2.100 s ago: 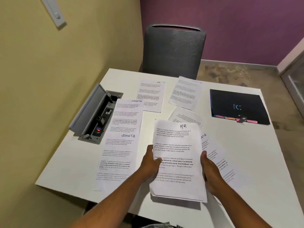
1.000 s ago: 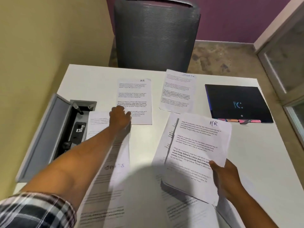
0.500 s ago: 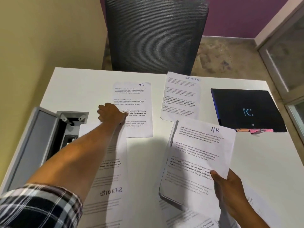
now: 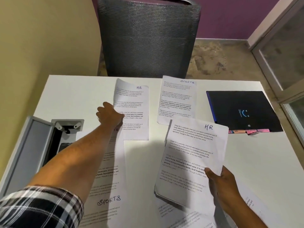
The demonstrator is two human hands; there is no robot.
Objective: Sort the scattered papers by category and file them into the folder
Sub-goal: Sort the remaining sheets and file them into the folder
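My left hand reaches far across the white table and pinches the left edge of a sheet marked HR; that edge and its top left corner curl up off the table. My right hand grips a stack of sheets topped with an HR page, held tilted above the table. A sheet marked SPORTS lies at the back middle. More SPORTS sheets lie under my left forearm. The dark folder with pink tabs lies shut at the back right.
An open grey cable box is sunk into the table at the left. A grey mesh chair stands behind the table. More loose papers lie near the front edge under the held stack. A yellow wall runs along the left.
My left hand let go of the stack and reached forward to the far HR sheet, whose left edge now lifts off the table. My right hand keeps holding the stack.
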